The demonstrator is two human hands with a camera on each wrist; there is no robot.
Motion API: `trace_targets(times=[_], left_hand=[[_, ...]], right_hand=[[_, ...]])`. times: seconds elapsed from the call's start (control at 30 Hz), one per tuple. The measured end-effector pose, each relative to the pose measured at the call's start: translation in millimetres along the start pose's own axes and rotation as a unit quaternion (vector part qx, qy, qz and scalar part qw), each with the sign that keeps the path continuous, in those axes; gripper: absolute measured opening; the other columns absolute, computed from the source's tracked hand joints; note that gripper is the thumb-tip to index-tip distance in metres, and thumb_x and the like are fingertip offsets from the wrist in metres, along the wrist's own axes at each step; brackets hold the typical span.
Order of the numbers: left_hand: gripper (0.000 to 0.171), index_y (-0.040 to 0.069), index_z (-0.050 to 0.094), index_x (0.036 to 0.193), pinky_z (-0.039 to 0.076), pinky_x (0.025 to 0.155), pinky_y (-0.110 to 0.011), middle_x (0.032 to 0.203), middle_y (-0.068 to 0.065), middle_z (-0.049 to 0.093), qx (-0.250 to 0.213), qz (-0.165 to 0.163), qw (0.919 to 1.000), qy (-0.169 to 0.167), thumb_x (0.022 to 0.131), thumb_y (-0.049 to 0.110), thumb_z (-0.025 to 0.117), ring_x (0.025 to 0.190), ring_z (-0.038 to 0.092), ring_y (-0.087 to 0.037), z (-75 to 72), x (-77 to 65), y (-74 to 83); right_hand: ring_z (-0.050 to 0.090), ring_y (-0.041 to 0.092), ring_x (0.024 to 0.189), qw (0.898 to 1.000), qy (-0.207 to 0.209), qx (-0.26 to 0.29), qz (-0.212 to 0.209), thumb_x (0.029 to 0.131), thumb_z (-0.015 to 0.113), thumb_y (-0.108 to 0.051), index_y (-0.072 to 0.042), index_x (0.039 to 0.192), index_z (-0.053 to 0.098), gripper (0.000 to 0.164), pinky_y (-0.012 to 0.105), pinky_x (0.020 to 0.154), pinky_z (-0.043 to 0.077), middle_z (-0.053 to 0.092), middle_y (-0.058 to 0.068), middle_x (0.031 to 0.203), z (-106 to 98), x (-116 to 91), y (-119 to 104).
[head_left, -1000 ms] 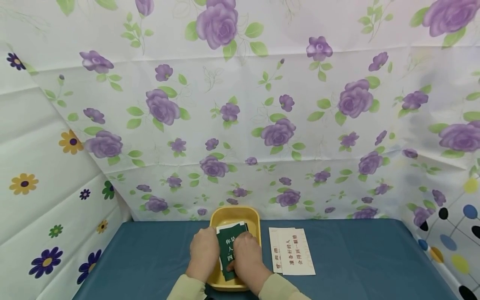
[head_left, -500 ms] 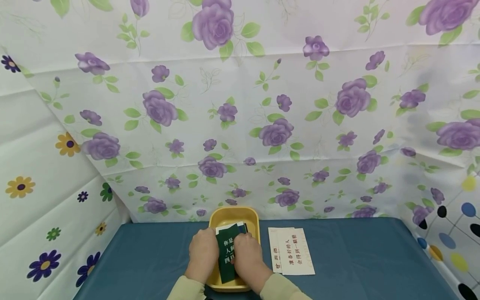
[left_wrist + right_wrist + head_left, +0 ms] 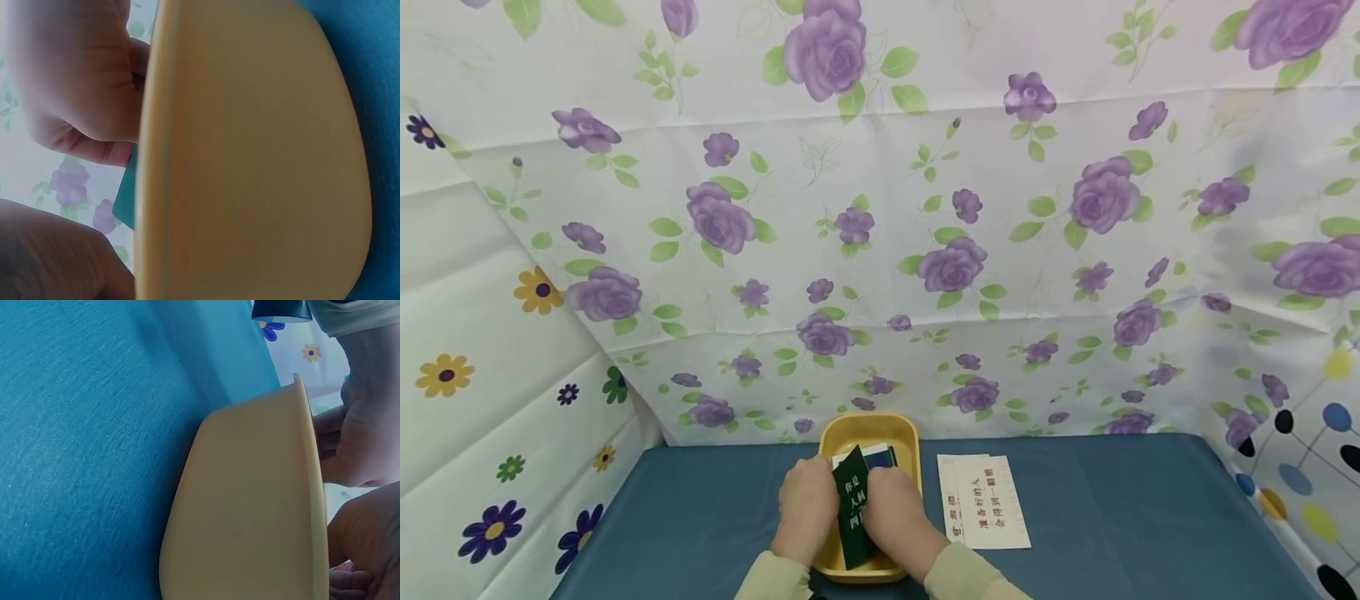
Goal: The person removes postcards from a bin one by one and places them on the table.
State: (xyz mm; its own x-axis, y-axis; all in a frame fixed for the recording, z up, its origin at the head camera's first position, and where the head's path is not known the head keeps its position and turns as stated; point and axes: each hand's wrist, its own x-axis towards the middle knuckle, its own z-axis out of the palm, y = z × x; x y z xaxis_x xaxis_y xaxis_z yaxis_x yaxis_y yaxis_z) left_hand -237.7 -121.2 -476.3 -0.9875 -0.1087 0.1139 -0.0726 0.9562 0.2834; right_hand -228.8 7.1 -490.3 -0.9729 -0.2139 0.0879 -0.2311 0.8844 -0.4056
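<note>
A dark green card [image 3: 852, 500] with white characters stands tilted between both hands, over a yellow plastic tray [image 3: 869, 423]. My left hand [image 3: 807, 504] reaches over the tray's left side, fingers curled at the card's left edge. From the right, my right hand [image 3: 898, 515] grips the card; in the left wrist view its thumb and fingers pinch the green card [image 3: 126, 199] just above the rim. Behind it, a white card [image 3: 842, 457] and a dark blue card [image 3: 877, 459] show inside the tray. The right wrist view shows the tray's outer wall [image 3: 244, 506], which hides most fingertips.
Two overlapping cream cards [image 3: 1000, 517] with reddish-brown characters lie just right of the tray on the blue table covering [image 3: 1097, 517]. A flower-printed cloth [image 3: 880, 250] rises behind the table, with more printed cloth at both sides.
The green card has turned from nearly flat to a steeper tilt, so its face looks narrower and more of the blue card shows. My hands have barely shifted.
</note>
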Motion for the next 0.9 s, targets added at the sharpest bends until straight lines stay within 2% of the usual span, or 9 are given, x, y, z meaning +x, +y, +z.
trace_targets(times=[0.2,0.43,0.57,0.7,0.77,0.9], left_hand=[[0.015,0.009,0.062,0.079,0.042,0.04,-0.032,0.061,-0.004,0.052,-0.002,-0.006,1.0,-0.006,0.092,0.013,0.056,0.05,0.054,-0.018,-0.1,-1.3,0.0],[0.013,0.007,0.061,0.079,0.043,0.04,-0.032,0.061,-0.005,0.052,-0.007,-0.001,1.0,-0.003,0.09,0.011,0.057,0.05,0.054,-0.019,-1.0,-1.0,-1.8],[0.012,0.007,0.06,0.076,0.042,0.04,-0.031,0.061,-0.004,0.052,-0.013,0.007,0.9998,-0.011,0.088,0.008,0.059,0.05,0.054,-0.018,-1.7,0.8,-3.9],[0.01,0.006,0.057,0.072,0.039,0.039,-0.028,0.06,-0.003,0.05,-0.037,0.006,0.999,-0.022,0.08,0.001,0.062,0.049,0.052,-0.016,-3.0,3.1,-8.3],[0.009,0.005,0.056,0.074,0.039,0.039,-0.028,0.059,-0.004,0.049,-0.055,-0.003,0.9981,-0.026,0.078,0.0,0.061,0.048,0.052,-0.016,-4.3,4.0,-11.0],[0.005,0.0,0.055,0.078,0.04,0.039,-0.027,0.059,-0.007,0.049,-0.082,-0.032,0.9953,-0.041,0.082,0.002,0.058,0.047,0.051,-0.016,-7.3,5.1,-14.6]], right_hand=[[0.049,0.007,0.059,0.999,0.003,0.049,0.0,0.071,0.069,-0.008,-0.005,0.077,0.058,0.013,0.025,0.051,0.044,0.053,0.0,0.067,1.4,-1.3,7.4],[0.054,0.008,0.062,0.99,-0.025,0.135,0.021,0.073,0.069,-0.007,-0.003,0.083,0.058,0.016,0.026,0.05,0.046,0.055,0.0,0.071,-1.3,-2.2,12.0],[0.055,0.008,0.062,0.989,-0.026,0.145,0.023,0.074,0.07,-0.01,-0.005,0.081,0.058,0.016,0.026,0.05,0.046,0.055,-0.001,0.069,-2.8,-2.6,15.1],[0.053,0.008,0.06,0.989,-0.025,0.147,0.022,0.074,0.071,-0.011,-0.008,0.076,0.056,0.016,0.026,0.049,0.045,0.052,-0.002,0.066,-3.7,-3.4,17.9],[0.053,0.008,0.059,0.989,-0.027,0.147,0.023,0.074,0.072,-0.012,-0.009,0.073,0.054,0.018,0.026,0.049,0.044,0.051,-0.003,0.064,-3.8,-3.5,18.8],[0.052,0.008,0.059,0.987,-0.037,0.155,0.026,0.074,0.072,-0.012,-0.01,0.072,0.054,0.019,0.026,0.049,0.044,0.051,-0.003,0.064,-3.6,-4.1,19.5]])
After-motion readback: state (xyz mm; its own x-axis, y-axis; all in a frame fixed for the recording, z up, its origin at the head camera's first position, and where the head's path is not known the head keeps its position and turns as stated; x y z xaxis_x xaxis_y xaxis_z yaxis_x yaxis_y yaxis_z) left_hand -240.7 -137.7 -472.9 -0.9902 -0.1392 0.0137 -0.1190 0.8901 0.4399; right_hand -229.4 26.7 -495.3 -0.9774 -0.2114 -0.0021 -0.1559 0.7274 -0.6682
